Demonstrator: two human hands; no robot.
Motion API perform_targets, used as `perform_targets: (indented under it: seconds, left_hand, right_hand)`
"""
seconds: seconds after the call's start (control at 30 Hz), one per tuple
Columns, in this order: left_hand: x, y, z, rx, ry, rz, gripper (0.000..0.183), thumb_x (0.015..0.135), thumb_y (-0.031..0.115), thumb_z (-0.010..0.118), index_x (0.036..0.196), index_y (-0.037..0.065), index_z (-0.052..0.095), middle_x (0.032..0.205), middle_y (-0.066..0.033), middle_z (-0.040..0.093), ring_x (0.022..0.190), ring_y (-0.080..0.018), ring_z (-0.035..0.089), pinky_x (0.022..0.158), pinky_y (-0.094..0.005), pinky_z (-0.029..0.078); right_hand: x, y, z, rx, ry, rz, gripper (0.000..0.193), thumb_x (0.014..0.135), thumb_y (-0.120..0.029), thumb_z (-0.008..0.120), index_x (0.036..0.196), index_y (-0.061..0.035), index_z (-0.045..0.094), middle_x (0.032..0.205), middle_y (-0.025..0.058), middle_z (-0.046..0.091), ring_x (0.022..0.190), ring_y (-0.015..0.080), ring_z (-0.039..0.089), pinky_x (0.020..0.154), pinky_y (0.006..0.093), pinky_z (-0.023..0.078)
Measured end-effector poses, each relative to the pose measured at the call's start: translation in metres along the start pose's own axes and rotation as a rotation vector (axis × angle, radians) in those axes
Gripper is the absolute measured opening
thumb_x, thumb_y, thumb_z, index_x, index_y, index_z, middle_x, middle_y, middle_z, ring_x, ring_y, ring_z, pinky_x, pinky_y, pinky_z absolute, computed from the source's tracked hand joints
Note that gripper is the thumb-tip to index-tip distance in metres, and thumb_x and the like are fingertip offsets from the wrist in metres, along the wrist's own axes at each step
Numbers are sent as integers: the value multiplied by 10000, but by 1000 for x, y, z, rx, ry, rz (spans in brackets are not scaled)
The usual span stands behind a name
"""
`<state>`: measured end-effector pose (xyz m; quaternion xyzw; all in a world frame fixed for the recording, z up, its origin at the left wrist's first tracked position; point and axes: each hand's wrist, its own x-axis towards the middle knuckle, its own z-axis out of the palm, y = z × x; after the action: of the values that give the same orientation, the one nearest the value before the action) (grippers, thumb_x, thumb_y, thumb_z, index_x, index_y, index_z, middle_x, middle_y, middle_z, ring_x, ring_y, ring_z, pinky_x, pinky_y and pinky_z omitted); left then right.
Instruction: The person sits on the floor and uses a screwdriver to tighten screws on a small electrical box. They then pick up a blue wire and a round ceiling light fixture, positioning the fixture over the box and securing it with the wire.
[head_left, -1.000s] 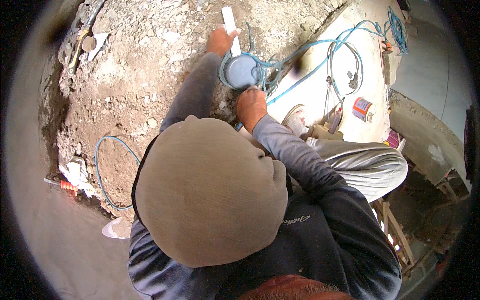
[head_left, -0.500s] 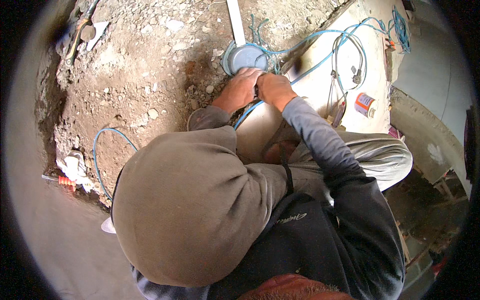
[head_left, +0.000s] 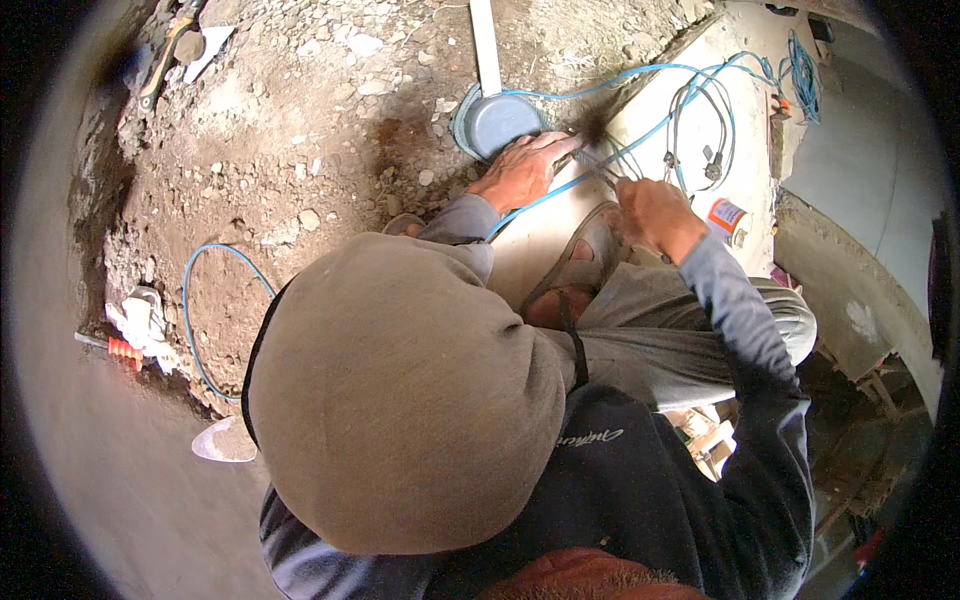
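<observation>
A round grey plastic cap (head_left: pixel 503 122), with a teal rim at its left, sits on the rubble at the end of a white strip (head_left: pixel 486 50). My left hand (head_left: pixel 525 170) rests at the cap's near edge, its fingers closed toward the right; whatever they pinch is hidden. Over the pale slab, my right hand (head_left: pixel 657 215) is closed around a slim dark tool that looks like pliers (head_left: pixel 600 168). The tool's tip points to the left fingertips. A blue cable (head_left: pixel 625 75) runs from the cap to the right, and more of it passes beneath my hands.
On the pale slab (head_left: pixel 510 265) lie a black plug (head_left: pixel 712 165) with its cord and an orange-white can (head_left: pixel 728 222). Coiled blue cable (head_left: pixel 803 80) hangs farther right. At left are a yellow-black tool (head_left: pixel 165 62), an orange-handled tool (head_left: pixel 122 348) and a trowel blade (head_left: pixel 224 441).
My hands, together at the cap before, have separated. The right hand moved right and nearer, and now holds the pliers-like tool. The left shifted slightly right along the cap's edge.
</observation>
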<state>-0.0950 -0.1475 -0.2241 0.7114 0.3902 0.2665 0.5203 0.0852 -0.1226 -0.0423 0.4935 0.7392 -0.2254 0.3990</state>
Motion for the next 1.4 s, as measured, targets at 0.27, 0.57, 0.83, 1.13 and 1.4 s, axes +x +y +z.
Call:
perform_targets:
  seconds: [0.27,0.57,0.83,1.13,1.4]
  left_hand:
    - [-6,-21,12,-8,45,16,496,938,98,502,1434,91,503,1444,-171,539,1340,-361,487,1133,-445,375]
    - [-42,-24,7,36,29,2,384,892,146,613,1263,59,562,1211,-193,619,1169,-421,553,1004,-473,452]
    - [-76,-66,-6,-114,-81,226,333,939,241,580,1191,23,588,1280,-200,601,1256,-386,531,1056,-458,423]
    - [-109,-99,-22,-663,-33,-326,353,1018,294,542,1085,-25,675,1103,-172,723,984,-308,700,897,-415,540]
    - [-106,-110,-86,-1156,579,-771,217,1003,209,572,1040,4,632,1039,-194,718,848,-262,722,767,-372,575]
  right_hand:
    - [-109,17,-76,434,-263,-350,291,1003,-277,577,1020,9,629,938,220,625,827,424,643,729,505,509]
    - [-14,-8,-77,165,293,-298,250,979,-209,562,1125,-18,628,1036,200,630,908,401,660,797,489,543]
    - [94,-14,22,105,369,-406,173,917,-80,544,1016,-25,676,872,185,707,836,388,709,704,484,582]
    - [108,-74,74,50,428,-504,222,911,-171,533,978,-66,718,1158,166,665,1062,330,661,915,458,514]
    - [124,-135,91,170,187,-359,229,906,-142,552,1083,-57,670,1133,187,642,1034,371,644,882,502,495]
